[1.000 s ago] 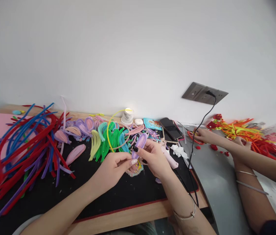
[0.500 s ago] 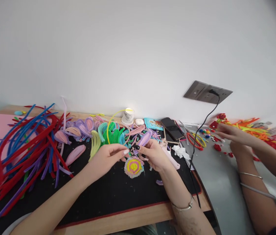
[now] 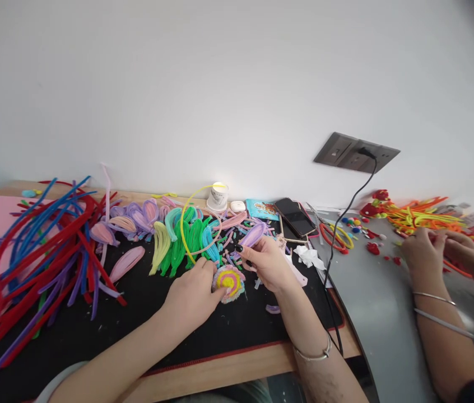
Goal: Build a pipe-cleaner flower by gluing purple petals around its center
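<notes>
My left hand (image 3: 195,291) is closed at the left edge of a round coiled pipe-cleaner disc (image 3: 231,281), yellow and pink with a pale fuzzy rim. Its thumb overlaps the disc's lower left; the other fingertips are partly hidden. Between the thumb and fingers of my right hand (image 3: 260,260) is a purple pipe-cleaner petal (image 3: 252,235), looped and pointing up and left. A thin yellow pipe cleaner (image 3: 182,224) arches up behind my left hand. Green looped petals (image 3: 180,246) and a yellow-green bundle (image 3: 160,248) lie beyond that hand.
Red, blue and purple pipe cleaners (image 3: 60,246) sprawl at left. A paper cup (image 3: 218,196), phone (image 3: 296,217) and crumpled tissue (image 3: 309,257) stand or lie behind. A black cable (image 3: 348,210) crosses at right. Another person's hands (image 3: 426,252) work at the grey table (image 3: 382,313).
My left hand has left my right fingertips and come down to the disc's left edge. My right hand keeps the purple petal. The other person's hands have drawn back and together.
</notes>
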A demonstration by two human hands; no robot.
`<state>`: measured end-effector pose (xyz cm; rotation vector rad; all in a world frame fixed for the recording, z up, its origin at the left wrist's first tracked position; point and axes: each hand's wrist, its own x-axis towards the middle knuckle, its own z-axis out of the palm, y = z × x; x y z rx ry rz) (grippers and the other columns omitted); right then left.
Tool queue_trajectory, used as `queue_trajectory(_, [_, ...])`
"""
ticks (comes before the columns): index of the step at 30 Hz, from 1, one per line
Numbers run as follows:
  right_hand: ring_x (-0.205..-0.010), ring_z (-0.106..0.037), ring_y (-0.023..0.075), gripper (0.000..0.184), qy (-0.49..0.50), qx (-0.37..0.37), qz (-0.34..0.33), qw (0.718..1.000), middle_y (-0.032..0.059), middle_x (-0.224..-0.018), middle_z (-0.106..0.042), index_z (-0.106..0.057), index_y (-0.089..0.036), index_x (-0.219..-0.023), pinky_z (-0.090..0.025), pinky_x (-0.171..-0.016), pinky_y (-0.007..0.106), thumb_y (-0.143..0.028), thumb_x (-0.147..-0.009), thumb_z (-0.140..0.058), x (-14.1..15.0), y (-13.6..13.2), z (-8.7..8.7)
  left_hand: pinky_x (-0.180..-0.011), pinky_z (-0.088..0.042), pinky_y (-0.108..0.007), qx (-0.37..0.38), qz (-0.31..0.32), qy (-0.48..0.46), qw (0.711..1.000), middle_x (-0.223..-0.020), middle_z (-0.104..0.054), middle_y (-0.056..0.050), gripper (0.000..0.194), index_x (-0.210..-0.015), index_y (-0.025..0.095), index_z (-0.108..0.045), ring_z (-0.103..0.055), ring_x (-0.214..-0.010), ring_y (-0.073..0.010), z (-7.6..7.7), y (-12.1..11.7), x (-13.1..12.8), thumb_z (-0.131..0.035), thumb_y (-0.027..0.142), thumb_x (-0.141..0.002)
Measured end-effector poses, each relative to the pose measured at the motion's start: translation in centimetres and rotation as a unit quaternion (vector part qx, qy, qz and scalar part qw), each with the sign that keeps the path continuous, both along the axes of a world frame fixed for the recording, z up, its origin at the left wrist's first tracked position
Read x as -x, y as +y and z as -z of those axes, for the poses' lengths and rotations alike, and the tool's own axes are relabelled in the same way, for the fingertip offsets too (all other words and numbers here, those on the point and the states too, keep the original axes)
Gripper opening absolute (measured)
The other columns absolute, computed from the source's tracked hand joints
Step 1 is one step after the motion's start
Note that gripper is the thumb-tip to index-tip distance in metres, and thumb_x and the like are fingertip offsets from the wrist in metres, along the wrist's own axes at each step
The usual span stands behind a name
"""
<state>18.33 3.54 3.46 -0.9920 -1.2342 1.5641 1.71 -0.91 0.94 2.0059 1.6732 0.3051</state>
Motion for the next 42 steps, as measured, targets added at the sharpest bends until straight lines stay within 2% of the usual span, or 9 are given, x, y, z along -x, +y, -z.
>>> queue_trajectory(5, [-0.042, -0.027, 0.0036, 0.038, 0.032, 0.016, -0.001, 0.999, -0.0083, -0.047, -0.038, -0.05, -0.016, -0.056, -0.019, -0.04, 0.02, -0.036, -0.059, -0.082, -0.2, -0.1, -0.8, -0.059, -0.035, -0.027, 0.051, 0.014, -0.155, 0.986, -0.068, -0.056, 0.001, 0.01, -0.075, 0.021, -0.047, -0.055, -0.065, -0.0179, 0.4, 0.9, 0.6, -0.053, 0.028, -0.078])
queue_trajectory(9, [-0.038, -0.02, 0.0012, 0.045, 0.059, 0.033, -0.031, 0.997, -0.0104, -0.041, -0.032, -0.042, -0.017, -0.049, -0.012, -0.038, 0.019, -0.035, -0.06, -0.082, -0.9, 0.0, -0.7, -0.053, -0.031, -0.023, 0.124, 0.029, -0.316, 0.94, -0.056, -0.048, 0.008, 0.018, -0.079, 0.02, -0.047, -0.045, -0.053, -0.0122, 0.2, 1.7, 1.7, -0.058, 0.034, -0.077])
queue_trajectory(12, [-0.034, -0.023, 0.0018, 0.043, 0.071, 0.025, -0.059, 0.995, -0.0083, -0.036, -0.037, -0.044, -0.017, -0.048, -0.014, -0.037, 0.02, -0.036, -0.069, -0.076, -1.3, 0.2, -0.4, -0.054, -0.03, -0.022, 0.173, 0.048, -0.373, 0.91, -0.058, -0.05, 0.008, 0.023, -0.082, 0.018, -0.049, -0.045, -0.054, -0.0109, -0.4, 2.2, 2.4, -0.06, 0.037, -0.076])
queue_trajectory(16, [-0.035, -0.027, 0.0034, 0.024, 0.107, 0.031, -0.06, 0.992, -0.0067, -0.041, -0.047, -0.057, -0.016, -0.067, -0.021, -0.037, 0.019, -0.032, -0.072, -0.073, -1.4, 0.2, -0.3, -0.054, -0.031, -0.022, 0.208, 0.055, -0.403, 0.89, -0.06, -0.054, 0.007, 0.025, -0.084, 0.016, -0.05, -0.046, -0.055, -0.0098, -0.9, 2.4, 2.6, -0.062, 0.037, -0.076])
queue_trajectory(19, [-0.038, -0.029, 0.0038, 0.021, 0.13, 0.055, -0.05, 0.989, -0.0091, -0.043, -0.043, -0.058, -0.017, -0.078, -0.023, -0.041, 0.018, -0.028, -0.071, -0.073, -1.2, 0.1, -0.6, -0.055, -0.033, -0.022, 0.214, 0.052, -0.412, 0.884, -0.06, -0.054, 0.007, 0.026, -0.082, 0.016, -0.05, -0.047, -0.055, -0.0098, -0.7, 2.5, 2.4, -0.063, 0.037, -0.075])
queue_trajectory(22, [-0.042, -0.03, 0.0038, 0.022, 0.144, 0.077, -0.023, 0.986, -0.0092, -0.048, -0.04, -0.054, -0.018, -0.074, -0.023, -0.042, 0.017, -0.028, -0.07, -0.072, -1.0, 0.0, -0.9, -0.056, -0.035, -0.023, 0.215, 0.051, -0.423, 0.879, -0.06, -0.055, 0.006, 0.026, -0.081, 0.017, -0.05, -0.048, -0.055, -0.0102, -0.2, 2.5, 2.3, -0.064, 0.037, -0.074])
queue_trajectory(27, [-0.046, -0.035, 0.0044, 0.015, 0.106, 0.095, 0.005, 0.99, -0.0043, -0.064, -0.05, -0.056, -0.017, -0.078, -0.027, -0.044, 0.019, -0.023, -0.069, -0.067, -0.9, -0.1, -1.0, -0.055, -0.033, -0.022, 0.19, 0.045, -0.417, 0.888, -0.06, -0.053, 0.007, 0.025, -0.082, 0.017, -0.05, -0.047, -0.056, -0.0105, 0.0, 2.4, 2.3, -0.063, 0.037, -0.075])
queue_trajectory(34, [-0.044, -0.031, 0.0049, 0.026, 0.028, 0.051, -0.074, 0.996, -0.0058, -0.051, -0.04, -0.061, -0.012, -0.075, -0.019, -0.043, 0.021, -0.038, -0.077, -0.066, -0.9, -0.3, -0.9, -0.057, -0.036, -0.023, 0.128, 0.031, -0.399, 0.907, -0.059, -0.05, 0.007, 0.017, -0.081, 0.018, -0.05, -0.049, -0.058, -0.0119, 0.4, 2.1, 2.3, -0.06, 0.032, -0.078])
queue_trajectory(42, [-0.045, -0.033, 0.0049, 0.031, -0.04, -0.011, -0.032, 0.999, -0.0076, -0.054, -0.041, -0.05, -0.017, -0.071, -0.024, -0.043, 0.02, -0.039, -0.072, -0.072, -0.7, -0.1, 0.1, -0.059, -0.043, -0.023, 0.153, 0.024, -0.453, 0.878, -0.076, -0.057, 0.004, 0.019, -0.082, 0.02, -0.046, -0.056, -0.066, -0.0134, 0.6, 1.9, 2.0, -0.061, 0.03, -0.077])
